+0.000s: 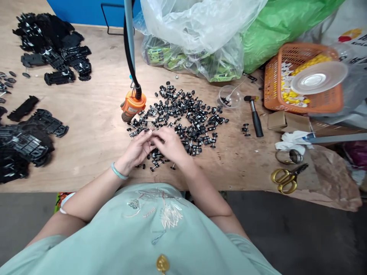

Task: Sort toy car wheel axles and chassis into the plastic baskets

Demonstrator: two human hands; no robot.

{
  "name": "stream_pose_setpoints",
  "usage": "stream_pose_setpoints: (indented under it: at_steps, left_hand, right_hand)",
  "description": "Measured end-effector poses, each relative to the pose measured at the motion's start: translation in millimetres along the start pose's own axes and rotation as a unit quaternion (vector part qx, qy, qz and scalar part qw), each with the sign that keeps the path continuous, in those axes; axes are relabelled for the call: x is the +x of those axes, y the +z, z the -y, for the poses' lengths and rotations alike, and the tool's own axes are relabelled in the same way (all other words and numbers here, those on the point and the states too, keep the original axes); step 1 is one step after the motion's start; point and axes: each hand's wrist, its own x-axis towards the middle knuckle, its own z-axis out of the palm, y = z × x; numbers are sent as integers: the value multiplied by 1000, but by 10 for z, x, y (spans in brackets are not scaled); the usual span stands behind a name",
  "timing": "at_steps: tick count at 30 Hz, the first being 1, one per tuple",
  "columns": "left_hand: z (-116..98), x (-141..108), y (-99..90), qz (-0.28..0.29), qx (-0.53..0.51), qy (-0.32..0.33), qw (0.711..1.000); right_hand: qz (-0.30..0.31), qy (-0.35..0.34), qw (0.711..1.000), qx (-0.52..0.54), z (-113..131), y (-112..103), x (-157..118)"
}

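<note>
Holds left hand [136, 149] partly palm-up, with right hand [169, 143] curled palm-down just beside its fingers [143, 137]; slants both forearms [99, 190] inward behind them.

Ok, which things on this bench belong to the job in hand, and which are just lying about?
Likely in the job:
left hand and right hand, held close together
small black wheeled parts, spread around them

Seemingly just lying about, untouched:
gold-handled scissors
orange basket
crumpled white tissue

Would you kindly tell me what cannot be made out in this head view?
- Head view: any small part between the left hand and right hand, hidden by the hands themselves.
- Head view: the contents of the green bag, hidden by its plastic.
- Head view: lettering on the white sack, cut off by the right edge.
</note>
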Motion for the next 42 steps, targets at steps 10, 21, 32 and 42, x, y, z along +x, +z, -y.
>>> stream_pose_setpoints:
  at_steps: [10,21,32,42]
  left_hand:
    - [-220,49,-107,-56,134,68,987]
    - [-238,303,227,-1,70,-22,997]
    - [-217,399,303,-18,146,21,989]
    - [-147,594,406,26,186,64,980]
  right_hand:
    - [-46,125,976,-171,-757,-514,175]
    - [-48,226,961,-153,-778,-476,475]
    - [-127,199,972,-20,-779,-474,361]
    - [-172,15,985,7,-490,-236,-21]
